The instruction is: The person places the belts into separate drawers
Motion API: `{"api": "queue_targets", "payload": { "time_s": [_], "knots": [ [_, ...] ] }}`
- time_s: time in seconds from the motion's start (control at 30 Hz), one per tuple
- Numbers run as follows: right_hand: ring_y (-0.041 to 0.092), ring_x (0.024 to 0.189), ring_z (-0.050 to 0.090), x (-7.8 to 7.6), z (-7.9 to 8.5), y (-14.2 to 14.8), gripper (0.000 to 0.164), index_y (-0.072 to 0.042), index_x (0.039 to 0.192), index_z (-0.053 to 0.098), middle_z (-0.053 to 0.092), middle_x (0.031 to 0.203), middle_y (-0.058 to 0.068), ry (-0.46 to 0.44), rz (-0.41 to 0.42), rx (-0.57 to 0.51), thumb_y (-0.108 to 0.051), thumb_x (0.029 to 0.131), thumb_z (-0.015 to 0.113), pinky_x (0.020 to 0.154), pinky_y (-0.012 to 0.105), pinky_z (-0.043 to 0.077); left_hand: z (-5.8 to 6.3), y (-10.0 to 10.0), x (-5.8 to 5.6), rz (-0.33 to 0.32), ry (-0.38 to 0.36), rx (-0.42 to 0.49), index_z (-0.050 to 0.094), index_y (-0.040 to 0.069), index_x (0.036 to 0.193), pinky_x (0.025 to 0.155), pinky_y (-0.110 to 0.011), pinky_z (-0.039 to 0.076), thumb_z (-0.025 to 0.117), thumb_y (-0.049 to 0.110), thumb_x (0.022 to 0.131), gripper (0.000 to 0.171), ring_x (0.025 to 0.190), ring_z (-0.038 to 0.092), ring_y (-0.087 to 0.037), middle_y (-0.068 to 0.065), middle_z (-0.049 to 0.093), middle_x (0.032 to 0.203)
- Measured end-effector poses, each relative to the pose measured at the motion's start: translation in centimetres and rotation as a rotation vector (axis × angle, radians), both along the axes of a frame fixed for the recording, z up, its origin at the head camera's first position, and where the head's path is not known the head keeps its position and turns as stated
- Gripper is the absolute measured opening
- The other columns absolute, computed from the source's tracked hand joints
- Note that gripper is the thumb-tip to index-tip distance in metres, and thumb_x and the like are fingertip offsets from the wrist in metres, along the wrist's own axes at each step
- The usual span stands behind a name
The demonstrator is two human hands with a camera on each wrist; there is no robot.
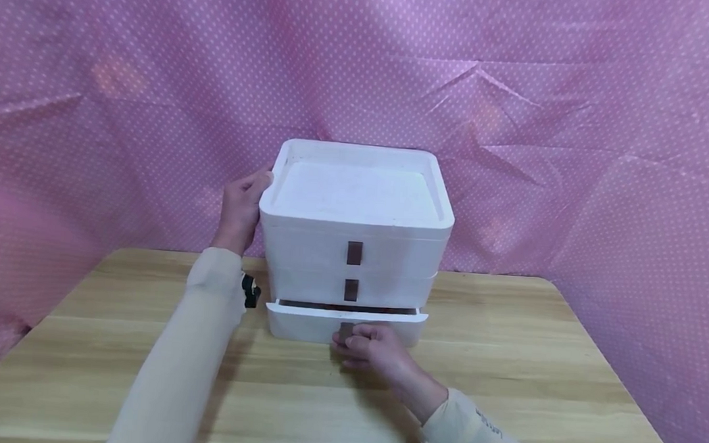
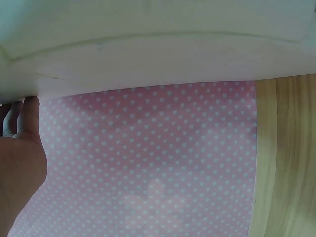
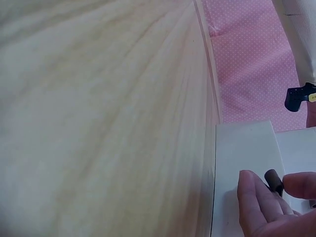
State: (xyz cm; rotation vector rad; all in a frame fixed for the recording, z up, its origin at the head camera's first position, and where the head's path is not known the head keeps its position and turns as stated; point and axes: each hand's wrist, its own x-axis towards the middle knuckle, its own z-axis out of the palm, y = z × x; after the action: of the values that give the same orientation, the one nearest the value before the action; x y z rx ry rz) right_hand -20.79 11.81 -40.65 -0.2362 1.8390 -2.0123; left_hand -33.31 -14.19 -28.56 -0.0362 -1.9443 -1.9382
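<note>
A white storage box [image 1: 356, 194] with three stacked drawers and a tray-like top stands near the table's back edge. Its bottom drawer [image 1: 305, 323] is pulled out slightly, showing a dark gap along its upper edge. My right hand [image 1: 377, 351] pinches the brown pull tab [image 1: 346, 331] on that drawer; in the right wrist view the tab [image 3: 274, 181] sits between thumb and fingers. At the box's upper left side, my left hand [image 1: 242, 204] rests against the wall, its fingertips touching the white side [image 2: 148, 59] in the left wrist view.
The wooden table [image 1: 294, 407] extends in front of the box and to both sides. A pink dotted cloth [image 1: 364, 59] hangs behind and around it. The upper drawers, each with a brown tab [image 1: 354, 253], are closed. Black wrist devices [image 1: 251, 291] show at the sleeves.
</note>
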Motion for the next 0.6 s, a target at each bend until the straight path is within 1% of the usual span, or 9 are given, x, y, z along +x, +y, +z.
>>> {"api": "queue_targets", "payload": {
  "time_s": [0.17,0.27,0.4,0.5,0.6],
  "knots": [
    [0.035,0.114,0.061,-0.16,-0.22,0.00,0.023,-0.009,0.075,0.050,0.062,0.122,0.027,-0.007,0.003,-0.008,0.000,0.096,0.053,0.089,0.042,0.055,-0.14,-0.04,0.02,-0.004,0.011,0.008,0.069,0.003,0.109,0.092,-0.029,0.053,0.060,0.034,0.097,0.035,0.129,0.050,-0.019,0.002,0.051,0.144],
    [0.035,0.114,0.061,-0.31,-0.29,0.08,0.021,-0.007,0.076,0.053,0.062,0.123,0.026,-0.015,0.002,-0.011,0.000,0.096,0.053,0.090,0.042,0.055,-0.10,0.03,-0.08,-0.004,0.024,0.015,0.069,0.003,0.114,0.093,-0.029,0.052,0.060,0.034,0.097,0.036,0.130,0.050,-0.019,0.001,0.051,0.144],
    [0.034,0.114,0.061,-0.43,-0.25,0.08,0.017,-0.005,0.079,0.056,0.061,0.124,0.025,-0.019,0.000,-0.008,-0.001,0.095,0.053,0.091,0.042,0.054,-0.13,0.09,-0.21,-0.005,0.032,0.019,0.065,0.011,0.125,0.096,-0.029,0.050,0.060,0.034,0.097,0.037,0.131,0.048,-0.019,0.001,0.051,0.144],
    [0.034,0.114,0.061,-0.43,-0.16,0.03,0.015,-0.004,0.081,0.057,0.061,0.125,0.025,-0.015,-0.002,-0.001,-0.002,0.095,0.054,0.091,0.042,0.054,-0.19,0.09,-0.27,-0.006,0.034,0.031,0.064,0.011,0.127,0.097,-0.030,0.050,0.060,0.033,0.097,0.038,0.131,0.048,-0.019,0.000,0.051,0.144],
    [0.035,0.115,0.061,-0.41,-0.13,-0.02,0.016,-0.004,0.080,0.056,0.061,0.125,0.025,-0.009,-0.005,0.003,-0.001,0.095,0.054,0.091,0.043,0.054,-0.23,0.09,-0.27,-0.009,0.038,0.042,0.064,0.008,0.126,0.098,-0.030,0.049,0.061,0.032,0.097,0.037,0.131,0.048,-0.020,-0.001,0.051,0.144]
  ]
}}
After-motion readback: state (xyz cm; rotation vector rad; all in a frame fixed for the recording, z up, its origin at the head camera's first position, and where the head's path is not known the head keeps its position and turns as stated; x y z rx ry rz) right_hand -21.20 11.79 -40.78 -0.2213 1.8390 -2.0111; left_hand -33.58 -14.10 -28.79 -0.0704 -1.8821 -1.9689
